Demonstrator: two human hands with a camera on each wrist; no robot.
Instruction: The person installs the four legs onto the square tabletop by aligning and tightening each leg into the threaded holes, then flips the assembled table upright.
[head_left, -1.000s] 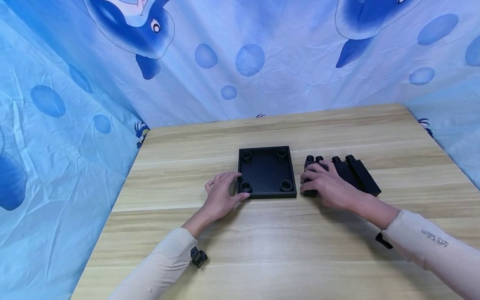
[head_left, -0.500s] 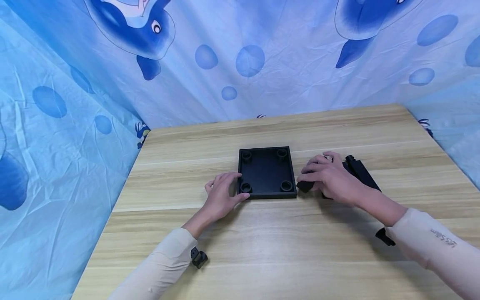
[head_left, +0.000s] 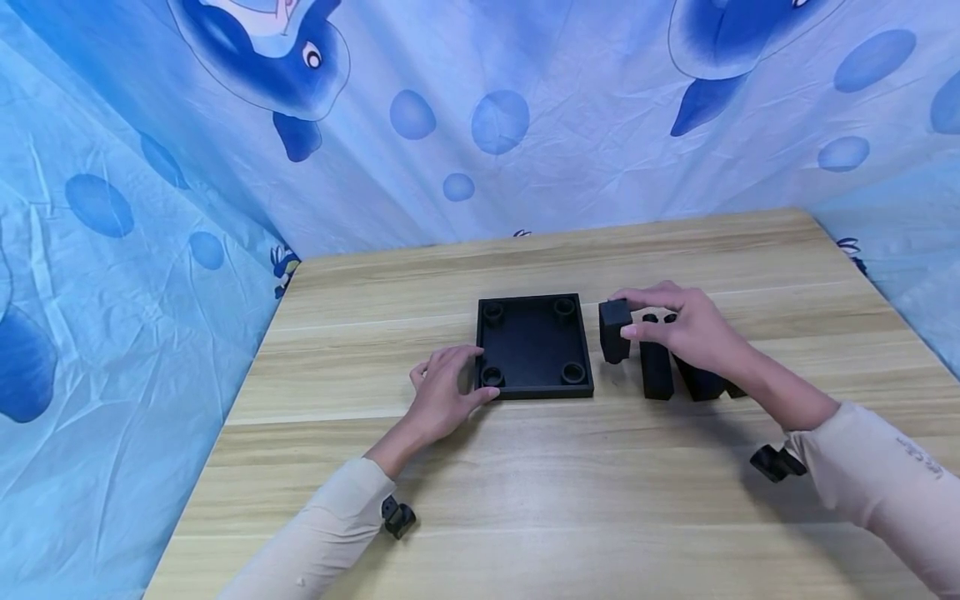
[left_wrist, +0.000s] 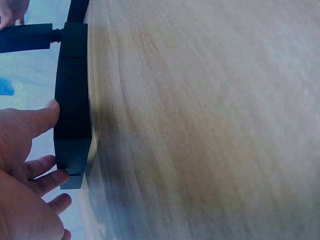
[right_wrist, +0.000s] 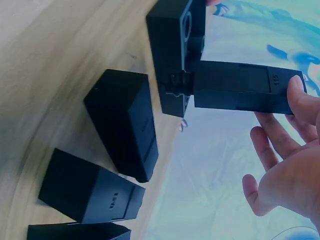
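A black square tabletop [head_left: 534,346] lies on the wooden table, underside up, with a round socket near each corner. My left hand [head_left: 444,392] grips its near left corner, thumb on the front edge and fingers along the left side. Just right of the tabletop, my right hand [head_left: 682,329] pinches a black table leg [head_left: 614,329] near its upper end. This leg stands upright with its threaded peg downward, as the right wrist view shows; it appears raised slightly off the table. Below the right hand lie other black table legs [head_left: 657,372], partly hidden by it.
The wooden table [head_left: 540,483] extends in front of the hands and to both sides. Behind it hangs a blue curtain [head_left: 570,192] with dolphin prints. A black wrist camera [head_left: 777,462] sits under the right cuff, another [head_left: 397,518] under the left.
My right hand has picked a leg from the row and turned it upright, lifting it beside the tabletop. The other legs lie further apart. The left hand has stayed on the corner.
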